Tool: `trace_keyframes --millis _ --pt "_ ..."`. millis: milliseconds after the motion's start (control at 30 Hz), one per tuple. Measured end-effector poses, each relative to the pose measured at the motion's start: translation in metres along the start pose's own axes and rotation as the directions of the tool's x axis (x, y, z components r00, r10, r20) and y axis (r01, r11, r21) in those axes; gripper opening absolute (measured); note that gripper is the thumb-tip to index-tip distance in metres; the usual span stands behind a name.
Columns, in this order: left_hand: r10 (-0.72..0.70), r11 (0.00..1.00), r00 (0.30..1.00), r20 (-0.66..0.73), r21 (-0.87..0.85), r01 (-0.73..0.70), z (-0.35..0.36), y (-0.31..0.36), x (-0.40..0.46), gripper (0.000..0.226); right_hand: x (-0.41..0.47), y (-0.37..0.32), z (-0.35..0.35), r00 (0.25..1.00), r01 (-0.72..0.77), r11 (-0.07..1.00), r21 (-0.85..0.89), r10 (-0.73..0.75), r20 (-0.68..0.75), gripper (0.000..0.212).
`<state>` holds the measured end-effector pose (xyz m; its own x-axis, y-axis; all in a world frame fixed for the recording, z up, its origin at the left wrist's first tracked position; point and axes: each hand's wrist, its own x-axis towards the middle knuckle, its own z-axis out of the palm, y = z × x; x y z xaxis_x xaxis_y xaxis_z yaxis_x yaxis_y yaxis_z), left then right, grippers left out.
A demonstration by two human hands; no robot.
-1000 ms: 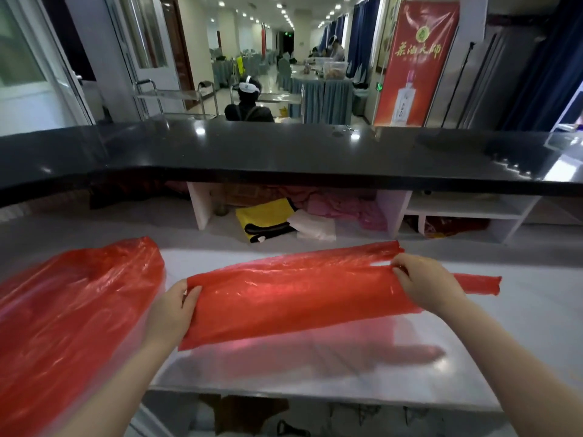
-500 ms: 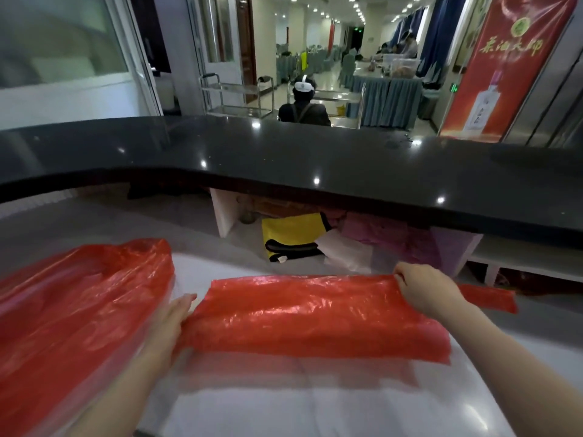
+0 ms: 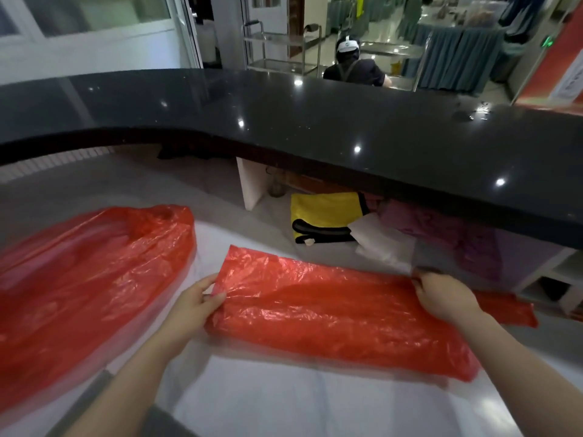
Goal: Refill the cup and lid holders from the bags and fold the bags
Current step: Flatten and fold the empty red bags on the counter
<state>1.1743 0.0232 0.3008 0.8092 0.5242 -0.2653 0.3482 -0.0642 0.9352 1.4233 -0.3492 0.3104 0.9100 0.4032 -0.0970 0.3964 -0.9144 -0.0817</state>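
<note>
A red plastic bag [image 3: 340,316] lies folded into a long flat strip across the white counter [image 3: 284,405]. My left hand [image 3: 195,305] pinches its left edge between thumb and fingers. My right hand [image 3: 441,294] grips the strip near its right end, where the handle part sticks out past the hand. A second, larger red bag [image 3: 85,288] lies puffed and loose on the counter to the left. No cup or lid holders are in view.
A black raised countertop [image 3: 315,127] curves across the back. Under it sit a yellow and black folded cloth [image 3: 325,220], white paper [image 3: 378,241] and purple fabric [image 3: 441,228]. A person [image 3: 353,63] sits beyond the counter near metal trolleys.
The view has swung left and down. The folded bag has come down flat onto the counter, and my left hand has moved from its lower left corner to pinch the left edge.
</note>
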Motion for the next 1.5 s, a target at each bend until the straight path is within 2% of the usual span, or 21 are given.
trace_keyframes --millis 100,200,300,433,500,567,667,767,867,933,1100,1267,1500 --pt "0.053 0.976 0.999 0.002 0.212 -0.053 0.008 0.0 0.003 0.05 0.002 0.003 0.007 1.0 0.02 0.999 -0.035 -0.021 -0.02 0.031" --pt "0.106 0.892 0.992 -0.07 0.447 -0.064 0.015 -0.001 0.006 0.054 0.004 0.006 0.014 0.996 0.037 0.998 -0.042 -0.04 -0.074 0.028" --pt "0.117 0.86 0.981 -0.157 0.509 -0.022 0.02 -0.008 0.008 0.055 0.005 0.008 0.018 0.991 0.059 0.998 -0.015 -0.06 -0.123 0.02" --pt "0.169 0.826 0.966 -0.194 0.563 -0.031 0.024 -0.014 0.005 0.057 0.003 0.008 0.019 0.987 0.071 0.997 -0.021 -0.073 -0.143 0.019" --pt "0.227 0.802 0.959 -0.173 0.591 -0.083 0.024 -0.014 0.004 0.064 0.004 0.005 0.015 0.993 0.046 0.998 -0.034 -0.05 -0.105 0.023" --pt "0.317 0.724 0.936 -0.151 0.676 -0.136 0.028 -0.011 0.005 0.066 0.003 -0.001 0.008 0.993 0.023 0.998 -0.057 -0.029 -0.114 0.025" --pt "0.399 0.649 0.907 -0.133 0.74 -0.177 0.042 0.003 0.004 0.059 -0.005 -0.016 -0.004 0.966 0.048 0.998 -0.048 -0.059 -0.251 0.029" --pt "0.399 0.561 0.917 -0.027 0.798 -0.221 0.06 0.013 0.007 0.058 -0.019 -0.036 -0.01 0.93 0.139 0.99 -0.009 -0.134 -0.341 0.032" --pt "0.39 0.495 0.92 0.036 0.834 -0.242 0.074 0.019 0.02 0.058 -0.033 -0.056 -0.006 0.949 0.197 0.98 -0.004 -0.192 -0.249 0.039" --pt "0.366 0.443 0.927 0.082 0.861 -0.251 0.083 0.021 0.029 0.064 -0.04 -0.063 0.002 0.97 0.186 0.983 -0.005 -0.184 -0.161 0.049" --pt "0.236 0.345 0.965 0.113 0.919 -0.191 0.094 0.016 0.049 0.08 -0.041 -0.062 0.023 0.978 0.209 0.978 -0.002 -0.209 0.015 0.066" --pt "0.102 0.381 0.993 0.059 0.92 -0.094 0.094 -0.002 0.052 0.084 -0.038 -0.052 0.041 0.964 0.238 0.971 0.001 -0.237 0.122 0.073" --pt "0.088 0.355 0.995 0.049 0.932 -0.078 0.096 -0.008 0.048 0.082 -0.042 -0.048 0.046 0.957 0.269 0.963 0.016 -0.269 0.112 0.072"
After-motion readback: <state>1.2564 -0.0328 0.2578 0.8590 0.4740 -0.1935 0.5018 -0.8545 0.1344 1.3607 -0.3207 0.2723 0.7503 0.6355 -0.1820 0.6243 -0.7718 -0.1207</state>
